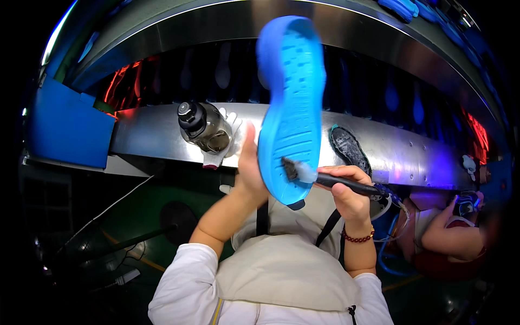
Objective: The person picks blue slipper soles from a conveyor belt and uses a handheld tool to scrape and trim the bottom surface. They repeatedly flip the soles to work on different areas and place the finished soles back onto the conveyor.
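Two grips, both occupied. Left hand (253,170) closed on the lower left edge of a blue sole (292,116), thumb laid along that edge, fingers out of sight behind. Sole held up over the steel bench (146,130), patterned face to the camera, long axis running away from the wearer beyond the left grip; far end blurred. Right hand (353,197) closed round the black handle of a brush (329,180), just right of the sole's near end. Dark bristles lie over the patterned face; contact cannot be told for certain. Cord (403,214) at the handle's rear, right of that grip. Beyond and left of the left grip: bottle (203,127), on the bench, partly covering a white glove (234,122). Just beyond the right grip: black piece (351,147), teal-edged, on the bench. Well right of it: co-worker (452,233), arm bent.
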`<control>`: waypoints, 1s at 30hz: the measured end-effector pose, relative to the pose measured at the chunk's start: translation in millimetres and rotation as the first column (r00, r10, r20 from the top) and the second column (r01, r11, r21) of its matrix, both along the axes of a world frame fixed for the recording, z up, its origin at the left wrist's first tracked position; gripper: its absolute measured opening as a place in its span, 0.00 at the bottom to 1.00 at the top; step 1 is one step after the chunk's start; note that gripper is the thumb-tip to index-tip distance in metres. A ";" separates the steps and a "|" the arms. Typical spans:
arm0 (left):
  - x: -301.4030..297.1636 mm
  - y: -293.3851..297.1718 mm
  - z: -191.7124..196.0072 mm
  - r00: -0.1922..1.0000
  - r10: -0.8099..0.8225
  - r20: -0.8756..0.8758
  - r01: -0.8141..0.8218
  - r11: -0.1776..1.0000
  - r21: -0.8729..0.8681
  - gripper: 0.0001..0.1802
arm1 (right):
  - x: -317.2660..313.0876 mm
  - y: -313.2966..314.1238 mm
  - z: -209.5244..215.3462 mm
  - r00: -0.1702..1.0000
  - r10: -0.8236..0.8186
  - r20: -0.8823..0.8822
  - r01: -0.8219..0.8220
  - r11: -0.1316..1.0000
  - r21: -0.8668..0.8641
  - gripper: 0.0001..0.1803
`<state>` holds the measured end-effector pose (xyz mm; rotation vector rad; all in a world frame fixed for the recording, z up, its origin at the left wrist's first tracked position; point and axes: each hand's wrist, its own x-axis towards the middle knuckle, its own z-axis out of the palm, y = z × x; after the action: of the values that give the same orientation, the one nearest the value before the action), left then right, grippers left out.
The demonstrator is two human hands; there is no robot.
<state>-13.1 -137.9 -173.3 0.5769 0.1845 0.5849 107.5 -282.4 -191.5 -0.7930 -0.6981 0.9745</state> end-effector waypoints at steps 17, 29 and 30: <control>7.6 18.0 -12.0 0.994 -0.025 0.108 0.039 0.991 -0.128 0.28 | 14.2 11.3 23.4 0.733 -0.147 0.664 0.126 0.989 0.080 0.12; 7.6 37.4 -7.6 0.938 -0.346 0.009 0.340 0.914 -0.223 0.27 | -0.8 11.4 44.1 0.484 0.147 0.862 -0.354 0.935 0.039 0.12; 6.8 38.7 -3.8 0.916 -0.398 -0.053 0.377 0.897 -0.229 0.28 | 8.2 8.4 42.1 0.536 0.097 0.838 -0.237 0.971 0.039 0.12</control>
<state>-6.3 -99.2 -177.0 0.4162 0.2163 0.1430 115.7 -274.1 -149.3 -1.0721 -1.7054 0.6475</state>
